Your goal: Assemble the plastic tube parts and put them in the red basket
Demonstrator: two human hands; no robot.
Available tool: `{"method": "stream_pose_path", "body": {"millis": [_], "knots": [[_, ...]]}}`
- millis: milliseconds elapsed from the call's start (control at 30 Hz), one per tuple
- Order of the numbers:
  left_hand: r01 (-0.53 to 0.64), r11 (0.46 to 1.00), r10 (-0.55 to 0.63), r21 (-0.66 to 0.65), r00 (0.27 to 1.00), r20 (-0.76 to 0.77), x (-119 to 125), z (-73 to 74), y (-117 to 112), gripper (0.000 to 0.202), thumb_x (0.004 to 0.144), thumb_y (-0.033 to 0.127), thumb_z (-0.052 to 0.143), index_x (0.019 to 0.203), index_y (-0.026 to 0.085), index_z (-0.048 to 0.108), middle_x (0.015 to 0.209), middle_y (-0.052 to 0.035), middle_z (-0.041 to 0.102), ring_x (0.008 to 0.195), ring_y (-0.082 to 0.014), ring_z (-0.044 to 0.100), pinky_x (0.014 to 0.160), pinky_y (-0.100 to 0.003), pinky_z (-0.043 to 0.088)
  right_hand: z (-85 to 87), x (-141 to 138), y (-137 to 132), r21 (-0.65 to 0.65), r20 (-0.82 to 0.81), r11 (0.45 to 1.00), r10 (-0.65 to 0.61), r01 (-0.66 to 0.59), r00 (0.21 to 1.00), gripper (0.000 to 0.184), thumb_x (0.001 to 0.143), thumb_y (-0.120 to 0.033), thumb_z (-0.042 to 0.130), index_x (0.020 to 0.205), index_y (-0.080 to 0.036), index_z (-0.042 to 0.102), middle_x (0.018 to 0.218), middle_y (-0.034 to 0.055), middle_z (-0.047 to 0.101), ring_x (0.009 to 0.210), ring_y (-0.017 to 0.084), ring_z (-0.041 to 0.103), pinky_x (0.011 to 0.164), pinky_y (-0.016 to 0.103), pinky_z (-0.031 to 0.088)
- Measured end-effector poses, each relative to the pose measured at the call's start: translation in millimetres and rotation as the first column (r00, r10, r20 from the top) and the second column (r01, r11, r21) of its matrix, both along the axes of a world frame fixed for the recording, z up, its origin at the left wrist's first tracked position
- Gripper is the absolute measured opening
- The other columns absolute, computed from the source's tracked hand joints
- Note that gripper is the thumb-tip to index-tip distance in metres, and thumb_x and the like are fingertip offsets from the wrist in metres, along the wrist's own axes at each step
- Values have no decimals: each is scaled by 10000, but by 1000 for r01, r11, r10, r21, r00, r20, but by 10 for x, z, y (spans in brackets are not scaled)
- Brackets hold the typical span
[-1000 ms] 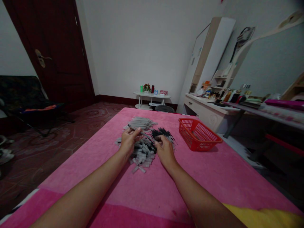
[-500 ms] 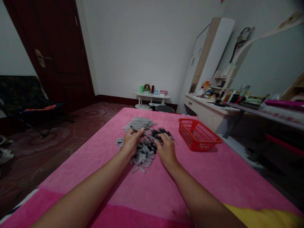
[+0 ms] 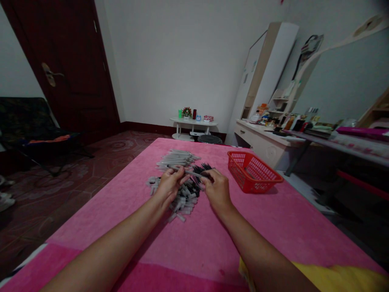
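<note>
My left hand [image 3: 170, 184] and my right hand [image 3: 216, 187] meet over a heap of small grey caps [image 3: 184, 198] on the pink cloth [image 3: 194, 235]. Both pinch the same thin grey pen-like stick [image 3: 187, 172], the left at its grey end, the right at its dark end. Behind the hands lies a neat stack of grey sticks [image 3: 178, 158], with a bunch of black-tipped pieces [image 3: 203, 167] beside it.
A red plastic basket [image 3: 253, 171] stands to the right on the cloth. A dressing table [image 3: 273, 140] crowded with bottles is at the right, a small white table [image 3: 193, 123] by the far wall, a dark chair [image 3: 33, 134] and a door at the left.
My hands have drawn together; the right one lifted off the pile and took hold of the stick's dark end. The camera tilted slightly.
</note>
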State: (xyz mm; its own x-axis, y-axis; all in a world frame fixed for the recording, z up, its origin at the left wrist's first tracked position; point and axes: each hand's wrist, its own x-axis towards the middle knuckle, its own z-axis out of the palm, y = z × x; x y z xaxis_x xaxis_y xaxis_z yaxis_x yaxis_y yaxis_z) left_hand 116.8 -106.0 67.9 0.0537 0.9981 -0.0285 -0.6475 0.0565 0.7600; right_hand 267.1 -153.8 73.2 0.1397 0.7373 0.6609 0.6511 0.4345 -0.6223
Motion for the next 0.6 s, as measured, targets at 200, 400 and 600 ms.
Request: {"method": "stream_pose_path", "body": {"millis": [200, 400, 600], "knots": [[36, 994, -34, 102, 999, -22, -19, -39, -10, 341, 605, 245, 824, 793, 141, 559, 772, -20, 690, 771, -168, 692, 697, -268, 578, 6, 8, 31, -127, -182, 990, 45, -69, 982, 101, 677, -170, 588, 734, -157, 670, 684, 34, 654, 623, 161, 579, 581, 266, 451], [77, 973, -56, 217, 993, -100, -44, 1, -61, 451, 549, 330, 855, 817, 151, 538, 826, -34, 705, 825, -221, 704, 719, -317, 583, 122, 8, -3, -379, -567, 863, 70, -335, 821, 75, 643, -219, 616, 654, -146, 604, 511, -9, 578, 410, 105, 493, 414, 224, 408], [149, 950, -99, 276, 977, -186, -59, -3, -75, 448, 581, 374, 830, 837, 158, 532, 872, -65, 715, 838, -255, 705, 689, -341, 584, 284, 125, -51, -539, -690, 639, 38, -549, 722, 118, 675, -153, 644, 580, -119, 582, 477, 8, 562, 380, 67, 449, 375, 178, 386]]}}
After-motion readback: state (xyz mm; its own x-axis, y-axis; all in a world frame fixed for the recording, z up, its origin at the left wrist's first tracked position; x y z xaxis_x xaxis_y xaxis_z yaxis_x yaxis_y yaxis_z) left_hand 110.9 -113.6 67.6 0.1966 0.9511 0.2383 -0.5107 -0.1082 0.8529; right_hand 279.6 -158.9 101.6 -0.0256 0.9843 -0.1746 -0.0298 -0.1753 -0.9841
